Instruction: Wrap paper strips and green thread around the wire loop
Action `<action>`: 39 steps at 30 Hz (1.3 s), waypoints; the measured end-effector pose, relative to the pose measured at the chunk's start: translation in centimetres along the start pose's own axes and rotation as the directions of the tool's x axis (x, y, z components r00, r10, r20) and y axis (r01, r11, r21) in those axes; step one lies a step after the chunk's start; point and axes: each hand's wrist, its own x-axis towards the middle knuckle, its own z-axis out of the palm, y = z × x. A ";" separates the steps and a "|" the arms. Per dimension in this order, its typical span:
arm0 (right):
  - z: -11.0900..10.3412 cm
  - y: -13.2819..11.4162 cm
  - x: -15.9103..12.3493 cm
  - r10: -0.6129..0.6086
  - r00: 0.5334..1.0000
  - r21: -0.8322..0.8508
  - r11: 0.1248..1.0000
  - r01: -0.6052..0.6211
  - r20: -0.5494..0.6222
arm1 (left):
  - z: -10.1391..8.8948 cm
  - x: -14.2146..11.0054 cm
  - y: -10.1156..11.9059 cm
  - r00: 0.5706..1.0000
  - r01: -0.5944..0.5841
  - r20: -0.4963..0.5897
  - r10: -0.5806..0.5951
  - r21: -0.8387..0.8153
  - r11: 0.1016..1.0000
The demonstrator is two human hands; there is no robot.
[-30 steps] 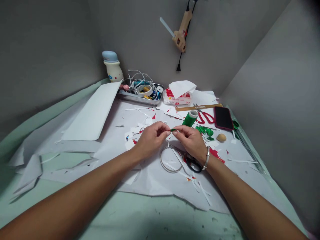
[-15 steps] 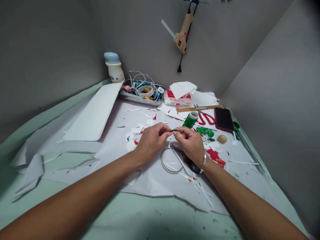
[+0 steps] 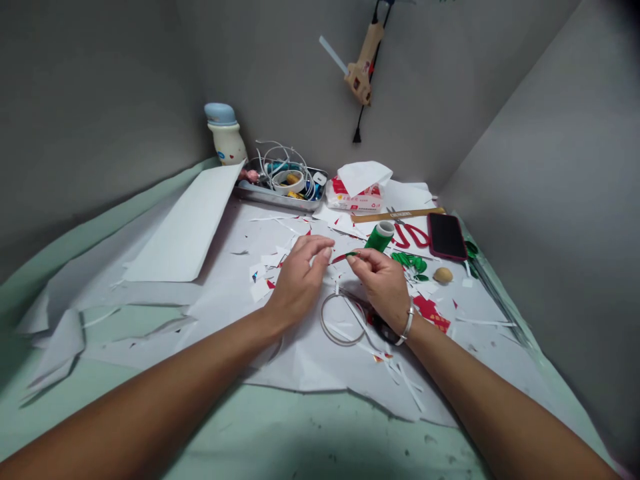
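Note:
My right hand (image 3: 383, 277), with a silver bracelet at its wrist, pinches a thin red and green strip (image 3: 340, 258) between thumb and fingertips. The strip points left toward my left hand (image 3: 303, 273), whose fingers are loosely curved and apart, holding nothing. Just behind my right hand a spool of green thread (image 3: 381, 236) leans to one side. To its right lie several shiny green leaf-shaped pieces (image 3: 410, 262) and a small tan ball (image 3: 443, 275). Below the hands rests a pale ring-shaped coil (image 3: 323, 323). A black-handled tool (image 3: 386, 332) is partly covered by my right wrist.
White paper scraps and red bits litter the paper sheet (image 3: 300, 367). Behind stand a metal tray (image 3: 270, 197) of supplies, a tissue pack (image 3: 353, 199) and a bottle (image 3: 227, 137). Red-handled scissors (image 3: 413, 235) and a phone (image 3: 447, 236) lie right. A glue gun (image 3: 361, 73) hangs above.
My left hand has let go of the strip and moved slightly left, its fingers parting. More of the strip's red end now shows, still in my right hand.

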 end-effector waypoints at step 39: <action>-0.5 0.2 -0.1 -0.026 0.988 -0.043 0.999 0.033 0.151 | -0.3 0.5 0.5 0.990 0.079 0.105 -0.094 0.140 0.987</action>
